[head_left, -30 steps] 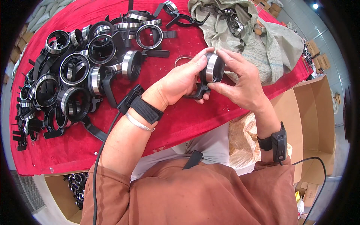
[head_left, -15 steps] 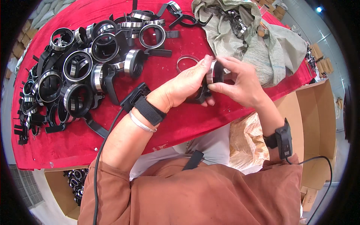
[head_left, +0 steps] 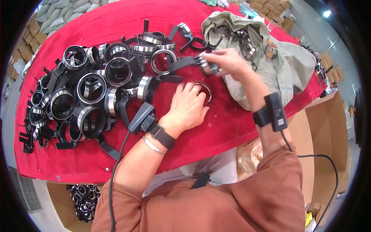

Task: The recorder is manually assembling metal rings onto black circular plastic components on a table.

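On the red-covered table, my left hand (head_left: 187,106) reaches down over a thin metal ring (head_left: 210,94) that lies flat. Its fingers are apart and slightly bent, the fingertips touching or just over the ring's near-left rim. My right hand (head_left: 232,63) is raised farther out, closed on a black ring part with a silver band (head_left: 206,65), which motion blurs. A flat black arm (head_left: 183,64) reaches up to that part; whether it belongs to it or to the black-rimmed ring (head_left: 163,62) beside it, I cannot tell.
Many similar ring parts (head_left: 91,88) are heaped at left. An open grey-green woven sack (head_left: 286,69) with metal pieces stands at the far right. Cardboard boxes stand below both table sides; the left box (head_left: 62,201) holds rings. Cables run from both wrist devices.
My hands have separated. The right moved out and up with the black ring part toward the heap; the left let go of it and came down at the metal ring. The view has shifted.
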